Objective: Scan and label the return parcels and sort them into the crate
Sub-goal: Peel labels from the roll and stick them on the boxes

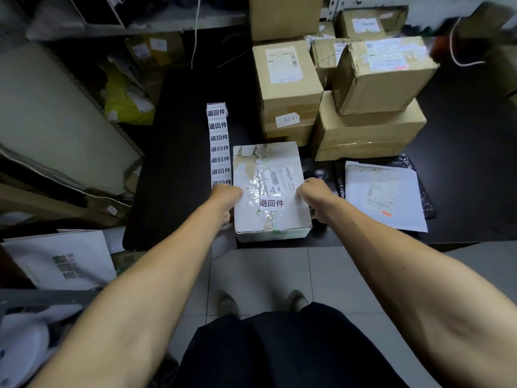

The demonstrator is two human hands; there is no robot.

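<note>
A white taped parcel (270,169) lies at the front edge of the black table (179,163). A white return label (271,203) with black characters is stuck on its top. My left hand (223,198) grips the parcel's left side and my right hand (316,196) grips its right side. A strip of the same return labels (219,141) runs along the table just left of the parcel, up to a small roll. No crate is clearly visible.
Several brown cardboard boxes (288,88) are stacked behind and to the right of the parcel. A white mailer (383,194) lies on a black bag at right. Shelving and a white board stand at left; white bags (64,259) sit on the floor at lower left.
</note>
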